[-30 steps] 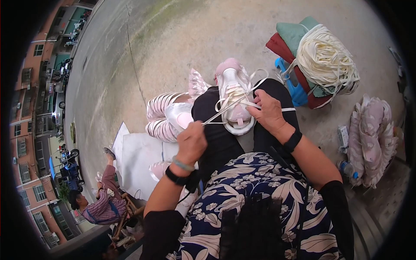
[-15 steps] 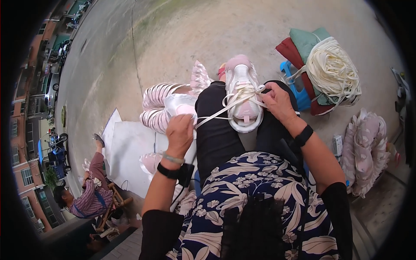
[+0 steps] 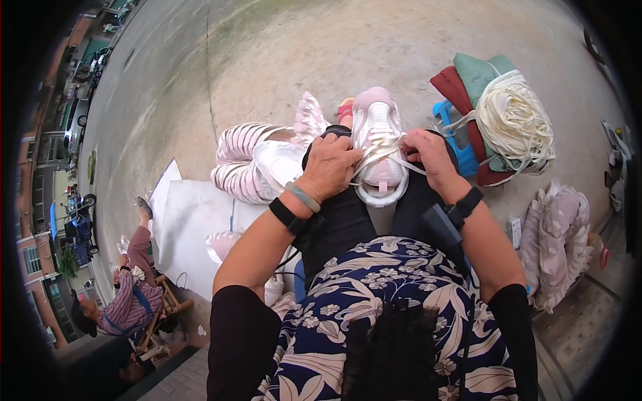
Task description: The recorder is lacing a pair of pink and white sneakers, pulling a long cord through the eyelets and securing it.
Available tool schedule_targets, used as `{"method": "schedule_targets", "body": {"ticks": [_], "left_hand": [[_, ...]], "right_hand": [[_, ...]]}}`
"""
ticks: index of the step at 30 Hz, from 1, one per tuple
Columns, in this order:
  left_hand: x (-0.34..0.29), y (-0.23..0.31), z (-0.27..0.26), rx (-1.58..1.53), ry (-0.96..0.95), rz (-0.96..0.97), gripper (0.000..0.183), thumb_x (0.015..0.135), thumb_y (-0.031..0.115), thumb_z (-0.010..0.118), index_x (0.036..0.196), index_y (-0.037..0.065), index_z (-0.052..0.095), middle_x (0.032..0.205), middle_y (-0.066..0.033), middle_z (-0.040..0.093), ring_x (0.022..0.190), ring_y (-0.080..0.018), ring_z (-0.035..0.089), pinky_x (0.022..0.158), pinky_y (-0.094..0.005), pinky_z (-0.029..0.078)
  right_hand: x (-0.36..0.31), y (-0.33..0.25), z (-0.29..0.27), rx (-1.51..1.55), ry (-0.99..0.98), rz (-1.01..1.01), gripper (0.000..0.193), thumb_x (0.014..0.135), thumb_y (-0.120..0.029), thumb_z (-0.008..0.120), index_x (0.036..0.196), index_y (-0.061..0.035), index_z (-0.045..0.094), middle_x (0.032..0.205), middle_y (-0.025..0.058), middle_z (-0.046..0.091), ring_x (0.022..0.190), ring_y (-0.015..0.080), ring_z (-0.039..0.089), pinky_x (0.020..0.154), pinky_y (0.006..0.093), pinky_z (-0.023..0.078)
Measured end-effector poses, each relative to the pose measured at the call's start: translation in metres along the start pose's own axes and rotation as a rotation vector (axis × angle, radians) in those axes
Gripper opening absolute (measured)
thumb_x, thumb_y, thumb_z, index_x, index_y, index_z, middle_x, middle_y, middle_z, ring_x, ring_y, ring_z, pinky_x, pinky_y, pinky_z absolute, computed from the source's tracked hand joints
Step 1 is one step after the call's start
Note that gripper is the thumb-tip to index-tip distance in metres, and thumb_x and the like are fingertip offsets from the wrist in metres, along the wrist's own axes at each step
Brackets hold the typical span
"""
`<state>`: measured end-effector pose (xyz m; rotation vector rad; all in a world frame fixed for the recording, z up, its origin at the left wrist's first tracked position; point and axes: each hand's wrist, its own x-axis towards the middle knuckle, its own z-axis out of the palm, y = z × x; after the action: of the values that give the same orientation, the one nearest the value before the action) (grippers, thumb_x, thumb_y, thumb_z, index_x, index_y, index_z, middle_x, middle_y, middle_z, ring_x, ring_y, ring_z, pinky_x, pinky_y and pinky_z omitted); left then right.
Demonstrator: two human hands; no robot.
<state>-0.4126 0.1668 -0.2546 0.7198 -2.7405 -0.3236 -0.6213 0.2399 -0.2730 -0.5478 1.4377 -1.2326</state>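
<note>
A pink and white sneaker (image 3: 376,100) rests across my thighs, its toe pointing away from me and its heel opening towards me. Cream shoelace (image 3: 382,146) crosses its front, with loose strands over the tongue. At the shoe's left side my left hand (image 3: 330,167) is closed, fingertips pinching the lace beside the eyelets. Opposite, my right hand (image 3: 431,159) has its fingers curled together on lace at the right eyelets; a strand runs out beneath it. The exact grip of both fingertips is partly hidden.
Left of my knees lie stacked pink and white shoe pieces (image 3: 234,160) beside a white sheet (image 3: 184,227). At right, a bundle of cream laces (image 3: 515,120) lies on green and red cloth over a blue stool (image 3: 455,144). More pink pieces (image 3: 558,240) sit nearer. Another person (image 3: 134,301) sits far left.
My left hand has come in from the left, where it held a lace stretched out, to the shoe's side. My right hand stays close to the right eyelets.
</note>
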Motion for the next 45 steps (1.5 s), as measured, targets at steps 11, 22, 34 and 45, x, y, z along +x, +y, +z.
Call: {"method": "schedule_targets", "body": {"ticks": [11,22,34,45], "left_hand": [[0.003,-0.005,0.008,-0.001,0.132,-0.105,0.01,0.059,0.014,0.057,0.068,0.012,0.057,0.07,-0.0066,0.052,0.068,-0.0264,0.052,0.058,-0.0396,0.038],[0.022,0.013,0.028,0.014,0.206,-0.093,0.008,0.068,0.014,0.057,0.07,0.008,0.053,0.069,-0.0082,0.048,0.068,-0.0256,0.049,0.06,-0.0367,0.035],[0.034,0.012,0.019,-0.198,0.154,-0.192,0.012,0.074,0.019,0.059,0.069,0.007,0.057,0.067,-0.0098,0.053,0.069,-0.0287,0.053,0.062,-0.039,0.038],[0.036,0.018,0.035,-0.044,0.216,-0.001,0.01,0.066,0.007,0.055,0.075,0.006,0.051,0.071,-0.0103,0.053,0.07,-0.0284,0.054,0.062,-0.0387,0.038]], "right_hand": [[0.02,0.015,-0.01,0.192,-0.157,0.076,0.032,0.086,-0.021,0.052,0.056,-0.0109,0.044,0.059,-0.0001,0.046,0.057,0.0115,0.044,0.055,0.0258,0.036],[0.01,0.016,-0.018,0.195,-0.132,0.062,0.024,0.083,-0.02,0.054,0.062,-0.0094,0.05,0.069,0.0029,0.056,0.068,0.0111,0.055,0.058,0.0226,0.042],[0.015,0.017,-0.022,0.165,-0.136,0.07,0.021,0.083,-0.018,0.054,0.065,-0.007,0.053,0.071,0.0044,0.058,0.062,0.0116,0.053,0.057,0.0228,0.043],[0.016,0.02,-0.023,0.234,-0.139,0.049,0.02,0.083,-0.017,0.054,0.067,-0.006,0.053,0.073,0.0066,0.059,0.063,0.0138,0.055,0.056,0.0243,0.045]]}}
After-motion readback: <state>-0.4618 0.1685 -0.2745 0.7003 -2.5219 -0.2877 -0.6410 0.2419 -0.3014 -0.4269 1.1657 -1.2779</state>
